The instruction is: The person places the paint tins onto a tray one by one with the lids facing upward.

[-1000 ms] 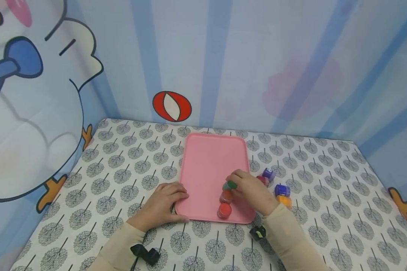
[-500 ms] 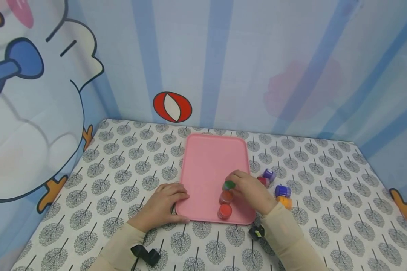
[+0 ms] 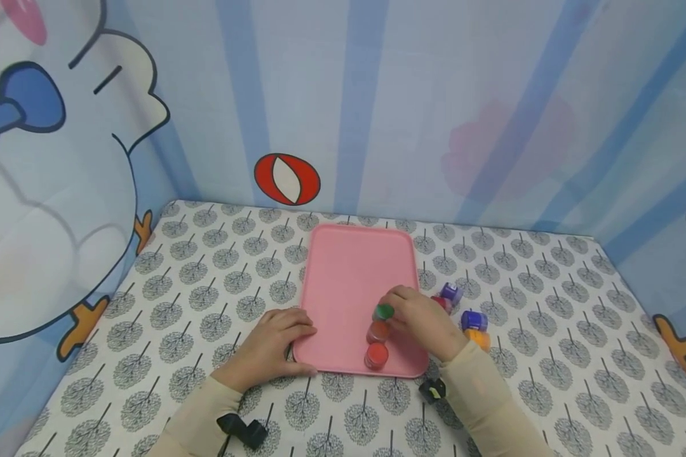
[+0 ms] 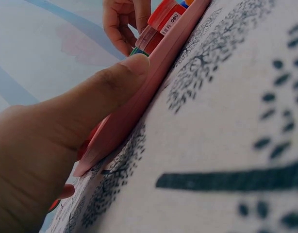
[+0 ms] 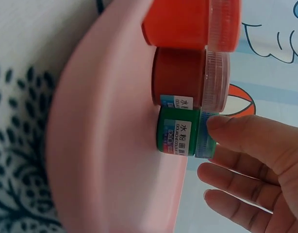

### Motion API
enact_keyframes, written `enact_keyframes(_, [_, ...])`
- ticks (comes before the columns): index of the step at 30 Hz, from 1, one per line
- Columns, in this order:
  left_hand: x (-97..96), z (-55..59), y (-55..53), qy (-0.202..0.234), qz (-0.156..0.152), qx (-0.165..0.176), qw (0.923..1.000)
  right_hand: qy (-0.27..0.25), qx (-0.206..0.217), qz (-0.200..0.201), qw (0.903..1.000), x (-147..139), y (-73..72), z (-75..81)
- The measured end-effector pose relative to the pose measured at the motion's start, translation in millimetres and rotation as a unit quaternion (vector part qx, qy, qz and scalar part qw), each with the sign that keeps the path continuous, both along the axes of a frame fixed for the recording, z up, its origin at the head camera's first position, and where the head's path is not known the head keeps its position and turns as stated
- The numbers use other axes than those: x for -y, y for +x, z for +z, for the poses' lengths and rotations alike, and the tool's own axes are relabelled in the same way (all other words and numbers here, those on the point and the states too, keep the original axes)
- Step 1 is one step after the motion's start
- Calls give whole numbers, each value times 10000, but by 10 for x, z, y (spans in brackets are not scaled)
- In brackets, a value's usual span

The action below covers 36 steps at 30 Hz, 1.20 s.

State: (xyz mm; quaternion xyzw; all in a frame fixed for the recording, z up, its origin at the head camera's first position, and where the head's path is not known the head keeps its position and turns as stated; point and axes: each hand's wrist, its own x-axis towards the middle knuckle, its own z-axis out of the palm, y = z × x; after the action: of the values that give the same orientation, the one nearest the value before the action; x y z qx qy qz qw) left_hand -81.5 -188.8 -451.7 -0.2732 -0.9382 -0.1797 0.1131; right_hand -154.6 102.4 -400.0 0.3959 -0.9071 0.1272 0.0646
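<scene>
A pink tray (image 3: 349,266) lies on the table with three paint jars in a row near its front right. The red jar (image 3: 376,356) stands closest to the front edge, then a brownish-red jar (image 5: 180,75), then a smaller green jar (image 5: 173,131) with a printed label. My right hand (image 3: 423,322) pinches the green jar's lid, thumb on the near side; the jar stands upright on the tray beside the brownish-red one. At the tray's front left corner, my left hand (image 3: 271,346) holds the rim, thumb (image 4: 105,85) along the front edge and fingers over the left side.
Right of the tray lie a purple jar (image 3: 450,292), a dark red jar (image 3: 443,303), a blue-violet jar (image 3: 474,320) and an orange jar (image 3: 477,339). A tree-print cloth (image 3: 549,355) covers the table. Behind rises a striped cartoon backdrop (image 3: 400,114).
The green jar, tilted in my right hand a second ago, now stands upright in the row. My left hand stays at the tray corner.
</scene>
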Motion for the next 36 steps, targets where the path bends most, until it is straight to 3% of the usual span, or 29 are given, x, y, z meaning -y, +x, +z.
enact_keyframes(10, [20,-26,14,-19,67,25,10000,317,-68,-268,9991,-25,21,47])
enact_keyframes(36, [0,-4,-12,-137,118,161,9997,2,-315,-503,9982,-260,1,61])
